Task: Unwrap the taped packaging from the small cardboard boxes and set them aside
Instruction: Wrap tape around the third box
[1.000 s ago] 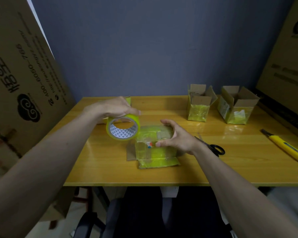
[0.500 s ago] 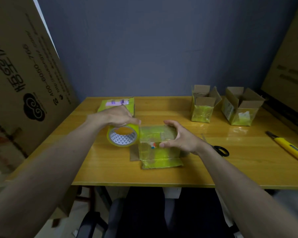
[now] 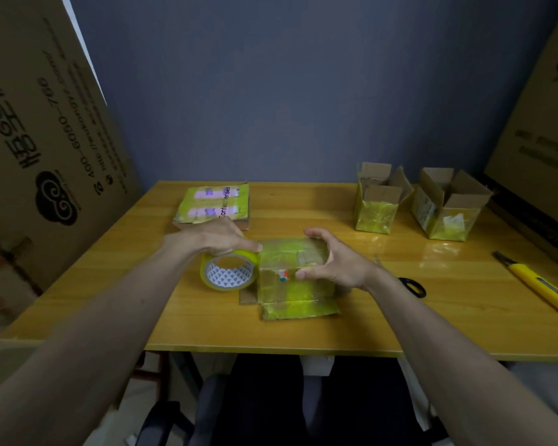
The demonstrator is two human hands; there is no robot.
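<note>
A small cardboard box wrapped in yellow-green tape point(image 3: 287, 284) stands near the front middle of the wooden table point(image 3: 432, 323), its bottom flaps splayed out. My right hand point(image 3: 332, 262) grips the box's top and right side. My left hand point(image 3: 219, 238) holds a roll of yellow tape point(image 3: 229, 272) from above, pressed against the box's left side. Two opened taped boxes point(image 3: 379, 201) point(image 3: 448, 207) stand at the back right. A flat taped package with pink labels point(image 3: 215, 202) lies at the back, behind my left hand.
Black-handled scissors point(image 3: 411, 286) lie just right of my right wrist. A yellow utility knife point(image 3: 538, 283) rests near the right edge. Large cardboard sheets lean at the left point(image 3: 39, 140) and right point(image 3: 541, 123). A chair point(image 3: 181, 413) sits under the table.
My left hand has lowered the tape roll toward the table and brought it against the box's left side. My right hand has stayed on the box.
</note>
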